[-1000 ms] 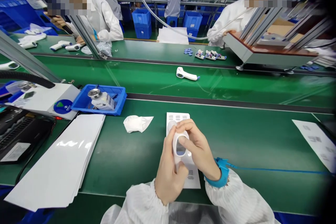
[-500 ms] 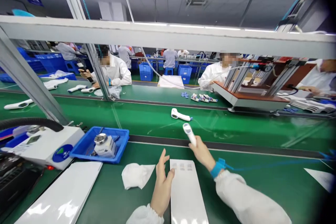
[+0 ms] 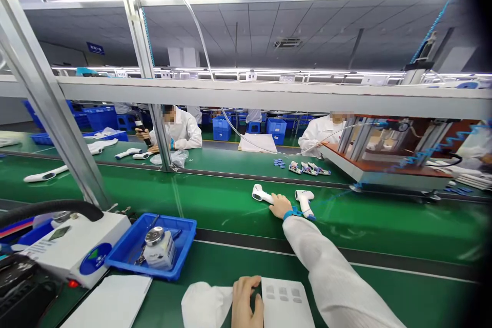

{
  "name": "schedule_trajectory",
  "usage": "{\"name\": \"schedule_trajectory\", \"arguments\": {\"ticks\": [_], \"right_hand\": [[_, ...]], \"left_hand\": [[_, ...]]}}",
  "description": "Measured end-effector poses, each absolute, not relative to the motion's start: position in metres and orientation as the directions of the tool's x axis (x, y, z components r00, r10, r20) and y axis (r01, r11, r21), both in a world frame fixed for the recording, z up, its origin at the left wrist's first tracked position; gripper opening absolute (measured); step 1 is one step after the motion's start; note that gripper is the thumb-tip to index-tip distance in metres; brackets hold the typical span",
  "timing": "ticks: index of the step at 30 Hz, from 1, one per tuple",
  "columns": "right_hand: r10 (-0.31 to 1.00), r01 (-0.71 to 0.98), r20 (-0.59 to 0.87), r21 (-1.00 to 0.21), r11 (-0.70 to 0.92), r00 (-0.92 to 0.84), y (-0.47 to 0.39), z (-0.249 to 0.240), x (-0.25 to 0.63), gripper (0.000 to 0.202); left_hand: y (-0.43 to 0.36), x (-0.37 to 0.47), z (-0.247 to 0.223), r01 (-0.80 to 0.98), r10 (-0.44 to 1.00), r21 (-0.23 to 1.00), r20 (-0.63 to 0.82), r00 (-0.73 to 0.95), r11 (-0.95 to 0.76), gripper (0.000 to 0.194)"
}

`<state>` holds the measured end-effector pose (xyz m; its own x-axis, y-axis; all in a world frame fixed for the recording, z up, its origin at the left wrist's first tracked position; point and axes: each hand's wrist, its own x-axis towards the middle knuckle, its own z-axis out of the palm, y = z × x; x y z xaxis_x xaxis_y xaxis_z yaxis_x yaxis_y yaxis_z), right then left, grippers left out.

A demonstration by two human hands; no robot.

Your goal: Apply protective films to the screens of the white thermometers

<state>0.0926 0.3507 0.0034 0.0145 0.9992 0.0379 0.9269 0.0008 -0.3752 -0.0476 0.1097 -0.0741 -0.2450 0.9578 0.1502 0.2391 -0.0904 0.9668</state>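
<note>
- Sitting at the far edge of the tabletop, toward the left, a blue tray holds a metal-lidded jar and some dark pieces too unclear to name.
- Cloth: crumpled on the tabletop, nearer than the tray.
- Left hand: between cloth and card, its grip apart, nothing visible in it.
- Thermometer: on the belt, beyond the tabletop's far edge, its handle end under the right hand.
- Right hand: fingers over that handle; I cannot tell whether the grip is clamped or resting. Picking up seems the step in hand; the next move would call for a firm hold and a clear lift.
- Card: just beside the left hand.
- Second thermometer: right of the right hand, handle toward the belt's near edge.
</note>
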Motion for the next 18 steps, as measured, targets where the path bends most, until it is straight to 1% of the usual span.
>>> {"name": "schedule_trajectory", "arguments": {"ticks": [3,7,9,11,12,13,15,16,18], "right_hand": [[0.999,0.895,-0.026,-0.445,0.024,-0.040,0.340,0.009,0.060,0.032],[0.977,0.789,-0.068,-0.603,0.121,-0.203,0.280,0.016,0.029,0.021],[0.953,0.714,-0.070,-0.679,0.170,-0.293,0.232,0.020,0.023,0.017],[0.926,0.640,-0.072,-0.743,0.199,-0.371,0.180,0.025,0.025,0.017],[0.909,0.586,-0.068,-0.783,0.207,-0.412,0.154,0.028,0.028,0.017],[0.892,0.487,-0.044,-0.849,0.204,-0.450,0.131,0.031,0.032,0.017],[0.876,0.344,-0.038,-0.927,0.149,-0.482,0.090,0.037,0.040,0.017],[0.868,0.289,-0.067,-0.953,0.090,-0.492,0.073,0.038,0.044,0.021],[0.831,0.231,-0.196,-0.969,-0.084,-0.520,0.046,0.039,0.051,0.036]], "left_hand": [[0.108,-0.048,-0.075,0.174,0.948,0.982,0.121,-0.294,-0.071,0.038],[0.106,-0.053,-0.057,-0.031,0.910,0.999,0.011,-0.415,-0.027,0.057],[0.105,-0.058,-0.039,-0.144,0.890,0.987,-0.007,-0.455,-0.066,0.070],[0.102,-0.064,-0.018,-0.265,0.882,0.954,-0.002,-0.472,-0.140,0.082],[0.099,-0.065,-0.007,-0.326,0.887,0.931,-0.005,-0.461,-0.165,0.087],[0.095,-0.066,0.004,-0.384,0.896,0.906,-0.014,-0.444,-0.176,0.090],[0.084,-0.063,0.025,-0.469,0.924,0.873,-0.065,-0.378,-0.130,0.090],[0.078,-0.061,0.034,-0.490,0.926,0.864,-0.088,-0.368,-0.113,0.086],[0.064,-0.054,0.048,-0.500,0.931,0.864,-0.132,-0.340,-0.060,0.080]]}}
